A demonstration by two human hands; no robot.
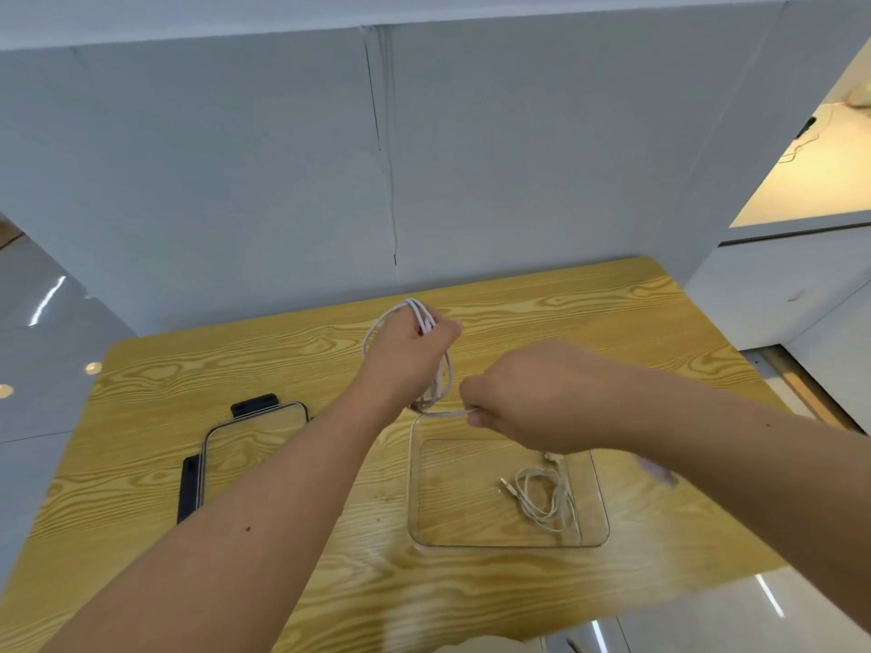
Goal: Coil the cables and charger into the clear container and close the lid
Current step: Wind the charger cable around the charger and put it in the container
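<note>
My left hand (pixel 409 351) is raised over the table and grips a white cable (pixel 445 374) wound in loops around it. My right hand (pixel 528 393) pinches the free end of that same cable just above the far rim of the clear container (pixel 414 487). Inside the container, at its right side, lies a second white cable (pixel 549 497) in a loose coil with a USB plug showing. The clear lid (pixel 254 445) with black clips lies flat on the table to the left. No charger can be made out.
The wooden table (pixel 188 369) stands against a grey partition wall (pixel 424 157). A blurred pale object (pixel 657 471) lies right of the container under my right forearm. The table's front edge runs near the bottom right, with shiny floor beyond.
</note>
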